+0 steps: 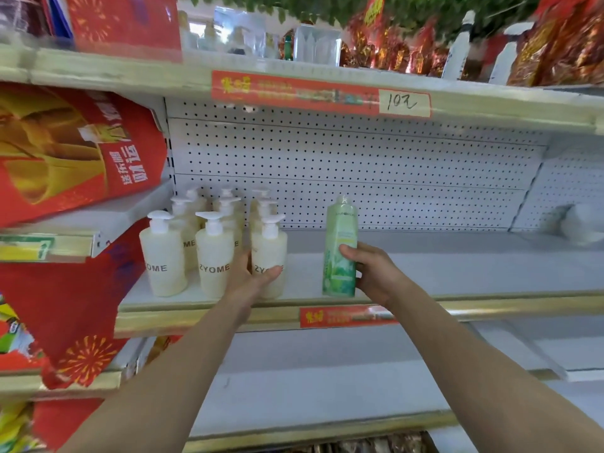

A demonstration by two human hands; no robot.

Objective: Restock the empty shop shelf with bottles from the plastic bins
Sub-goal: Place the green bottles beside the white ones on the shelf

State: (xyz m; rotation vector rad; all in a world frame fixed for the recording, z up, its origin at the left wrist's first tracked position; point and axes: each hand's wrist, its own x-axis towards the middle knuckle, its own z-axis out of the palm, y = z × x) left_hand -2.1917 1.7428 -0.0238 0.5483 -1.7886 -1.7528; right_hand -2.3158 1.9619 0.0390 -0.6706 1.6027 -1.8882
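A green bottle (340, 246) is being held upright near the front edge of the shelf (457, 273) by the right hand (376, 273), whose fingers (348, 250) are being wrapped round its lower body from the 3 o'clock side. At 9 o'clock of it, and apart from it, a cream pump bottle (269, 243) is being gripped by the left hand (251, 279), with the thumb across the front and the fingers behind. More pump bottles (163, 256) are being shown standing close together in rows at 9 o'clock of that one. A red price strip (346, 317) is being carried on the shelf edge at 6 o'clock of the green bottle.
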